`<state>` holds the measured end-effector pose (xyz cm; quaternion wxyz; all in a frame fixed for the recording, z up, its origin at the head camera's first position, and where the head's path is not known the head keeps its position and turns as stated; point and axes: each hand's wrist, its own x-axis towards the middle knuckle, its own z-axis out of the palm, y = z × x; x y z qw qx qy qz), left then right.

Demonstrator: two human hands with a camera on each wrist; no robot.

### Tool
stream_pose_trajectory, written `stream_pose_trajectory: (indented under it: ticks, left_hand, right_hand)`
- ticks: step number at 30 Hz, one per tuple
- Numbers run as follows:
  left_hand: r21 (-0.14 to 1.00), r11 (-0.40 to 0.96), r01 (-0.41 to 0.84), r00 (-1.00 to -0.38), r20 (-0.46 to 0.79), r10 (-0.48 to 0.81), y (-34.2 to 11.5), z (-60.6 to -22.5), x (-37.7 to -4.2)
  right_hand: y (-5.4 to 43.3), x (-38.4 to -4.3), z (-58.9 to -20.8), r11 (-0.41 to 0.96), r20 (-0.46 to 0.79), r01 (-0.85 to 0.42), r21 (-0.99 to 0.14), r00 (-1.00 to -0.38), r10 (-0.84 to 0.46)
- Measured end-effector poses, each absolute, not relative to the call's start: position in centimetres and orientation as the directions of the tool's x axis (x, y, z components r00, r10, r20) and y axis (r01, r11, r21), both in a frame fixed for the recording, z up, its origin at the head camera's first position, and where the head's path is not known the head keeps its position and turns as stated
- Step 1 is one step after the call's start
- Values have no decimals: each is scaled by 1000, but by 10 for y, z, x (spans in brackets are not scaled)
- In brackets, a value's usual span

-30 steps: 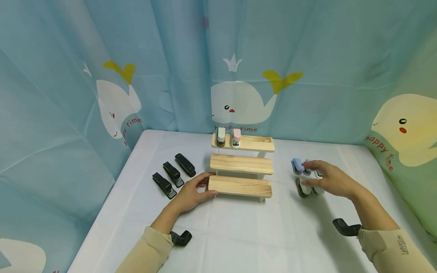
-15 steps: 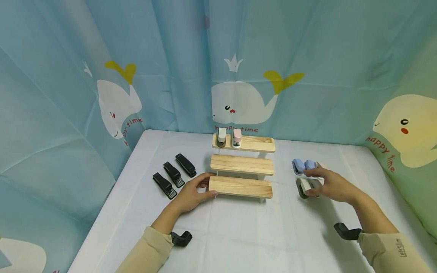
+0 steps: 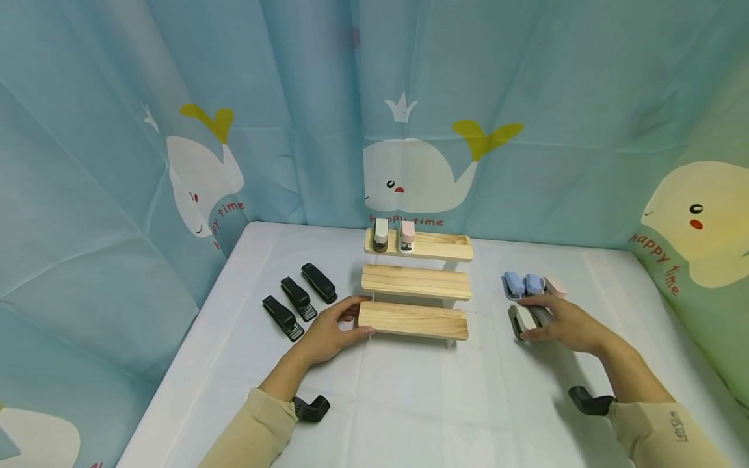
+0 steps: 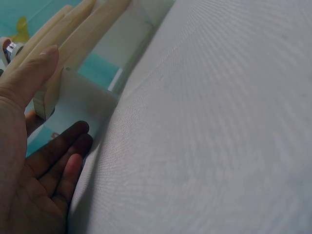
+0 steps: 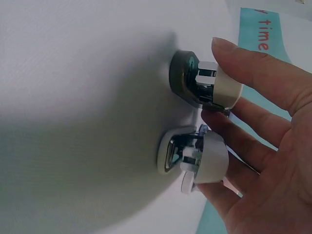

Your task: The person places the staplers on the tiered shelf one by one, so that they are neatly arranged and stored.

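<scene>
My left hand (image 3: 329,333) grips the left end of the lowest shelf of a three-tier wooden display stand (image 3: 412,318), thumb at the front edge. In the left wrist view, my other fingers lie below the wood, beside the stand's pale leg (image 4: 85,97). On the right, my right hand (image 3: 570,323) holds a small stapler (image 3: 523,320) with a cream top and dark base between thumb and fingers. The right wrist view shows its base at the white cloth. Beside it, under my fingers, stands a second small stapler (image 5: 214,156) with a white-grey top.
Two blue staplers (image 3: 515,284) and a pink one (image 3: 554,287) stand behind my right hand. The top shelf bears a white stapler (image 3: 381,234) and a pink-topped stapler (image 3: 407,236). Three long black staplers (image 3: 298,299) lie left of the stand. A blue whale-print curtain (image 3: 292,130) surrounds the table.
My right hand has lowered onto the staplers, and its fingers have closed in on the cream-topped one. The blue and pink staplers behind show more fully. My left hand has stayed on the stand.
</scene>
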<state>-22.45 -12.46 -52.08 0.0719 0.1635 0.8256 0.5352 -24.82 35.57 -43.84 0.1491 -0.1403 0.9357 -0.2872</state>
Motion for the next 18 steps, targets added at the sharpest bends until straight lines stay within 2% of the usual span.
stream_pose_trajectory:
  ticks: [18]
  left_hand:
    - [901, 386, 195, -940, 59, 337, -125, -518, -223]
  right_hand:
    - [355, -252, -447, 802, -200, -184, -568, -915, -351]
